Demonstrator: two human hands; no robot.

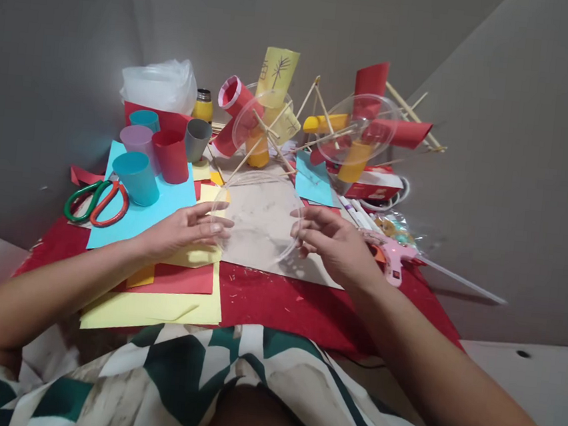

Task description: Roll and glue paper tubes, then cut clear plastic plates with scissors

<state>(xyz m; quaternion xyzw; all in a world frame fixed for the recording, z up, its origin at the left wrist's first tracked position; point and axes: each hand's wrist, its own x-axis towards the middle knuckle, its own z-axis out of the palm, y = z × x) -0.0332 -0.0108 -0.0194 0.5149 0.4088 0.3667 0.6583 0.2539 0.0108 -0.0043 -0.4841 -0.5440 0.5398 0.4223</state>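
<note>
A round clear plastic lid (261, 227) is held up between my two hands, over a grey-brown board (265, 201). My left hand (197, 225) grips its left rim, thumb and fingers closing on the edge. At the opposite rim, the fingers of my right hand (329, 241) pinch the plastic. Behind the lid stands a model with red and yellow paper tubes (277, 78), a clear disc and thin wooden sticks. A second such model (365, 127) with red and orange paper blades is to its right.
Coloured cups (139, 179) and scissors (97, 203) sit on blue paper at left. Yellow and red paper sheets (184, 278) lie near the front edge. At right are a pink glue gun (393, 254) with a glue stick (463, 280), markers (357, 213) and a red box (374, 185).
</note>
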